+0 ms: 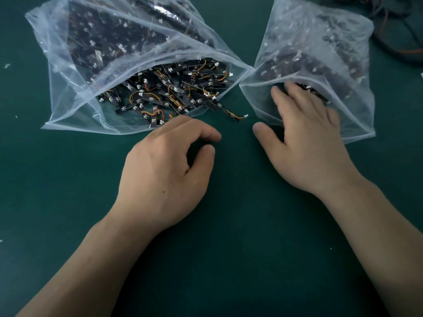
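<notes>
Two clear plastic bags lie on a dark green table point(217, 259). The left bag point(68, 99) is open toward me and holds many small black circuit strips point(174, 92) with yellow-red wires and white plugs. One strip point(233, 115) lies just outside its mouth. My left hand point(164, 177) rests on the table below that bag, fingers loosely curled, holding nothing. My right hand point(304, 138) reaches into the mouth of the right bag point(320, 53), its fingers spread over dark parts inside and its thumb out on the table.
Dark cables with orange wires point(402, 30) lie at the far right corner. Small white scraps point(6, 65) dot the table at the left edge.
</notes>
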Action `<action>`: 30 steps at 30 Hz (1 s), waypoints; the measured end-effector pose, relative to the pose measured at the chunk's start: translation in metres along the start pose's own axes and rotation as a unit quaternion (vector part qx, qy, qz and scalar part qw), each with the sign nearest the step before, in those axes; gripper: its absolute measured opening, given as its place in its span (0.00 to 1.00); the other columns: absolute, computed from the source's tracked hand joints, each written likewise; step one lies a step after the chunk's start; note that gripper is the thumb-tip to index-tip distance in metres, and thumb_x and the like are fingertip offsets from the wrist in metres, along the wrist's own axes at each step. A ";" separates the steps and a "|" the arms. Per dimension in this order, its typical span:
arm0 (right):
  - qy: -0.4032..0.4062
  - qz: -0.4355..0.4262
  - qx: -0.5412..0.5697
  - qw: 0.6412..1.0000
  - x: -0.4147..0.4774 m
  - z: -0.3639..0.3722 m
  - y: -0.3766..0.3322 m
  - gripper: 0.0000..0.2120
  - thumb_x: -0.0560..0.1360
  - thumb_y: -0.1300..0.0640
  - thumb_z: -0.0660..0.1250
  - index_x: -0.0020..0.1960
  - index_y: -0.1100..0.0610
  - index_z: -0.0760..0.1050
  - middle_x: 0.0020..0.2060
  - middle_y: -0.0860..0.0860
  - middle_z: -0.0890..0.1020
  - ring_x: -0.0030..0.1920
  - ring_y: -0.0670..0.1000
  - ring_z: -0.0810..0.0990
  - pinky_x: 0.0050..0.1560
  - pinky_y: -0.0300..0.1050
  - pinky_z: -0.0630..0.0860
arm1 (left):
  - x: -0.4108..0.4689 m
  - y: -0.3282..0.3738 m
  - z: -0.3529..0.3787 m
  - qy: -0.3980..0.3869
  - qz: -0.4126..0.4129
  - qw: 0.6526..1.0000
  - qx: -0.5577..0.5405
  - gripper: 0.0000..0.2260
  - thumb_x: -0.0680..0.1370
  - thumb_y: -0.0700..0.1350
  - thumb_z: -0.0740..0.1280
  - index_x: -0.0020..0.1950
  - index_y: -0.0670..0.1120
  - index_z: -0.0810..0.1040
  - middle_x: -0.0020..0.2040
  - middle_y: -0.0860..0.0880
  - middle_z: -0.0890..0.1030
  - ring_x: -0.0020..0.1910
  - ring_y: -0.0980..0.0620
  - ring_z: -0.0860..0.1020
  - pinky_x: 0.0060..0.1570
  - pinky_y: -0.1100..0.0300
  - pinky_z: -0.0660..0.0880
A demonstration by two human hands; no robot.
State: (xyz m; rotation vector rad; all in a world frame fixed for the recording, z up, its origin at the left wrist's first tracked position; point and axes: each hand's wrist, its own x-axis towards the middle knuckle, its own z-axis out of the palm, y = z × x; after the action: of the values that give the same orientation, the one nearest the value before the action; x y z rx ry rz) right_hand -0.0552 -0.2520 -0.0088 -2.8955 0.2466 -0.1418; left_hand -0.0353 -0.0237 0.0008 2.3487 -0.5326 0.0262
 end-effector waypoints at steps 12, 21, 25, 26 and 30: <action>0.150 -0.145 0.115 0.971 -0.007 -0.002 -0.008 0.08 0.79 0.55 0.70 0.54 0.58 0.82 0.51 0.52 0.80 0.55 0.56 0.77 0.58 0.46 0.72 | 0.001 0.001 -0.001 0.000 -0.003 1.000 -0.008 0.09 0.79 0.49 0.65 0.56 0.58 0.83 0.47 0.67 0.76 0.40 0.66 0.74 0.40 0.74 0.65; 0.017 -0.200 0.009 0.980 -0.011 0.004 -0.033 0.25 0.83 0.41 0.59 0.75 0.52 0.75 0.76 0.47 0.73 0.64 0.55 0.71 0.66 0.57 0.71 | 0.001 -0.002 0.001 0.062 0.015 0.997 -0.041 0.11 0.78 0.36 0.68 0.57 0.48 0.84 0.59 0.55 0.79 0.45 0.56 0.78 0.50 0.71 0.69; 0.042 -0.237 0.098 0.966 -0.014 0.003 -0.029 0.15 0.81 0.50 0.67 0.64 0.56 0.83 0.63 0.47 0.82 0.60 0.54 0.76 0.64 0.54 0.74 | 0.001 -0.001 0.000 0.107 -0.016 0.993 0.040 0.18 0.77 0.42 0.65 0.65 0.51 0.82 0.72 0.52 0.75 0.73 0.51 0.72 0.73 0.53 0.59; 0.042 -0.242 0.119 0.962 -0.014 0.003 -0.028 0.13 0.81 0.52 0.68 0.62 0.56 0.84 0.61 0.48 0.83 0.59 0.54 0.78 0.62 0.54 0.75 | 0.002 -0.002 -0.001 0.090 -0.030 0.993 0.071 0.20 0.77 0.44 0.64 0.69 0.51 0.80 0.75 0.51 0.73 0.77 0.50 0.69 0.76 0.50 0.54; 0.057 -0.233 0.153 0.959 -0.014 0.005 -0.026 0.10 0.81 0.55 0.69 0.58 0.57 0.85 0.55 0.49 0.83 0.53 0.53 0.78 0.57 0.52 0.76 | 0.003 -0.001 0.002 0.004 -0.034 0.986 0.160 0.26 0.79 0.47 0.60 0.78 0.50 0.72 0.79 0.51 0.70 0.81 0.49 0.63 0.80 0.43 0.44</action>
State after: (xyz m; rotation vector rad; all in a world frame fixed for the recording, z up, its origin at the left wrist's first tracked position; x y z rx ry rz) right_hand -0.0646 -0.2231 -0.0085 -2.5825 -0.4114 -0.3883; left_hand -0.0322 -0.0257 -0.0008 2.6784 -0.4716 0.0954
